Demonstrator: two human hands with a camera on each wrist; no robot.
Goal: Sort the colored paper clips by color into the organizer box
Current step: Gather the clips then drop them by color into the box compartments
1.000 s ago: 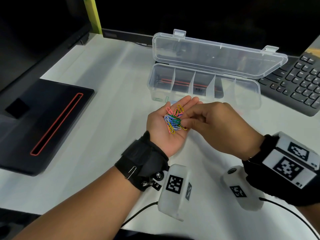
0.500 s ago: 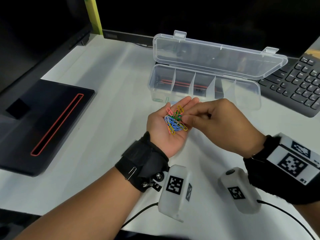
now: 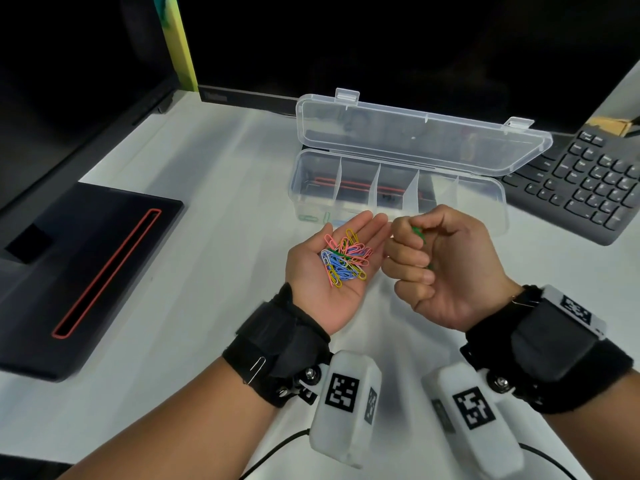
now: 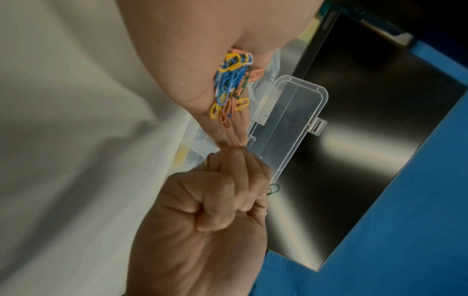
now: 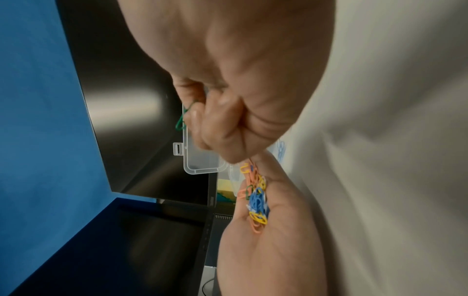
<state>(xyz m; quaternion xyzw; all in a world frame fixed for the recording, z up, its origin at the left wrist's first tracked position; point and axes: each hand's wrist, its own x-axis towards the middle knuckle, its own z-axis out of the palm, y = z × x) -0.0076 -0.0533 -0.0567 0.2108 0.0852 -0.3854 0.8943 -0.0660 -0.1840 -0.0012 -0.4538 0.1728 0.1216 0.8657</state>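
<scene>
My left hand (image 3: 341,263) lies palm up with straight fingers and carries a pile of colored paper clips (image 3: 344,259), blue, pink, yellow and green; the pile also shows in the left wrist view (image 4: 231,84) and the right wrist view (image 5: 255,198). Just to its right, my right hand (image 3: 436,261) is curled into a fist and pinches green paper clips (image 5: 183,117) that stick out between its fingers (image 4: 273,189). The clear organizer box (image 3: 485,183) stands open right behind both hands, with green clips (image 3: 313,217) in its leftmost compartment.
A black keyboard (image 3: 588,181) lies at the right behind the box. A dark monitor stand base (image 3: 79,271) with a red-lined slot sits at the left. Dark monitors stand along the back of the white table (image 3: 207,202).
My right hand has lifted off the pile, drawn back to the right and turned palm up, closing into a fist with green clips in it. The left hand has stayed put.
</scene>
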